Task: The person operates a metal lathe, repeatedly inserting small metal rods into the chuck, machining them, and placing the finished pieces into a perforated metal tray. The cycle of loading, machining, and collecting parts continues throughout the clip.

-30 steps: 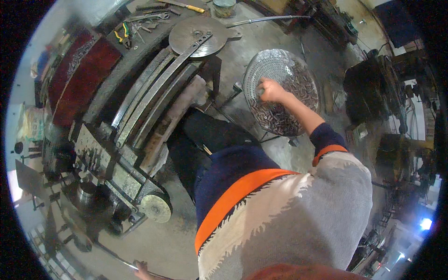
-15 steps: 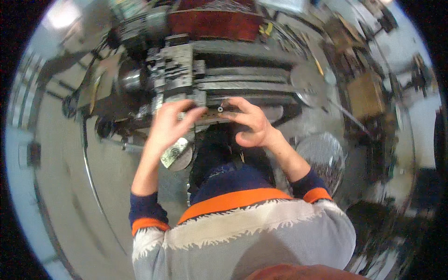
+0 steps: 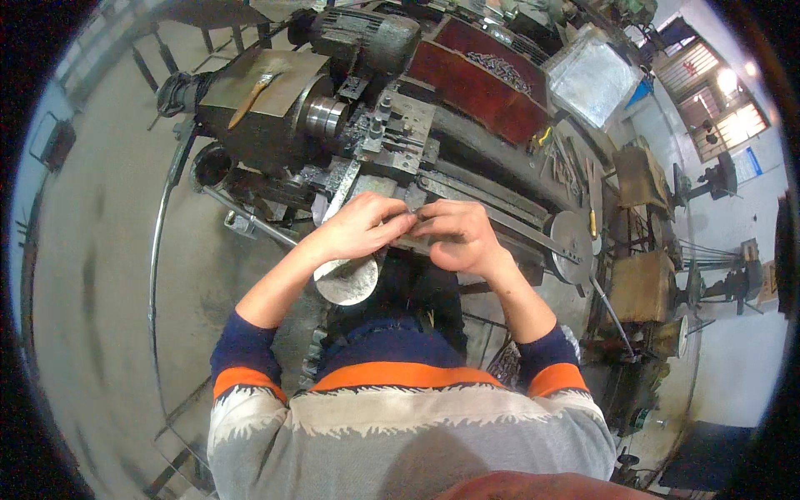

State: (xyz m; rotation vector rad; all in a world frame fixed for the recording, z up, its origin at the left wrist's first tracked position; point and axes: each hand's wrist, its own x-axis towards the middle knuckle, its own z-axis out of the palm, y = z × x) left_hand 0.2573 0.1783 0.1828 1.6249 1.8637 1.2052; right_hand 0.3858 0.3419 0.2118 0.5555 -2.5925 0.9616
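My left hand and my right hand meet at the fingertips in front of the lathe's carriage. Both are closed in a pinch at a small metal piece, mostly covered by the fingers. It looked round with a hole in the half-second-old picture. Under my left wrist is a pale round disc, partly hidden by the hand. The lathe's bright spindle end stands to the left of the carriage, beyond my hands.
A red tray behind the carriage holds several small metal parts. On the headstock cover lies a brush with a wooden handle. A round metal plate sits at the bed's right end, near hand tools. An electric motor stands behind.
My left hand, fingers apart before, has moved right and closed against my right fingertips. The view has turned, so the lathe now lies slanted and shows more sharply.
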